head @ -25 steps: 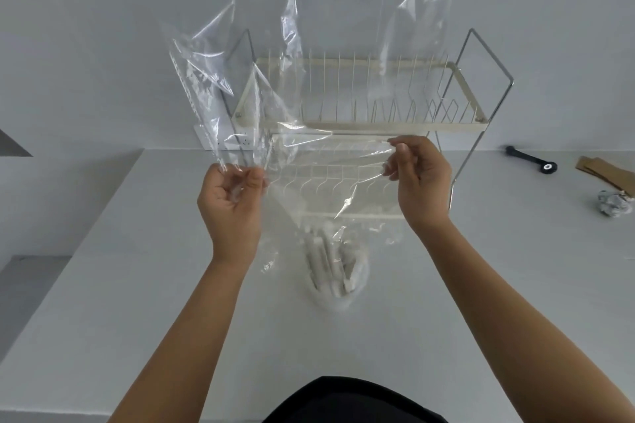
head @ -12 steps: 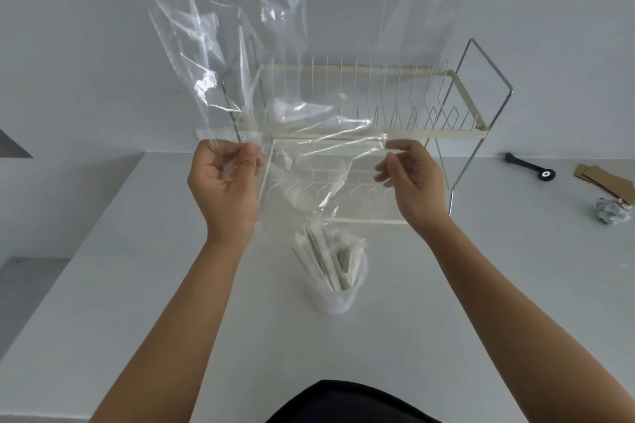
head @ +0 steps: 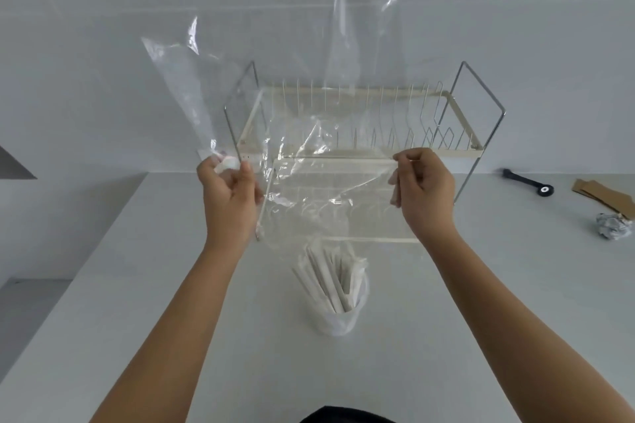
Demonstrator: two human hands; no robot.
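Note:
A large clear plastic bag (head: 319,178) is stretched in the air between my hands, and its loose upper part flares up toward the wall. My left hand (head: 229,194) pinches its left edge. My right hand (head: 424,191) pinches its right edge at about the same height. Below the bag, a white cup (head: 338,311) packed with several white sticks stands on the white counter (head: 137,285). Behind the bag stands a two-tier cream wire dish rack (head: 446,144), partly seen through the plastic.
At the far right of the counter lie a black tool (head: 529,179), brown cardboard pieces (head: 601,194) and a crumpled silver ball (head: 613,226). The counter's left edge drops to a lower floor area. A tiled wall rises behind the rack.
Both hands have lifted the bag slightly and pulled it wider apart. Its loose top has swung higher, and the cup with sticks now stands uncovered below the bag.

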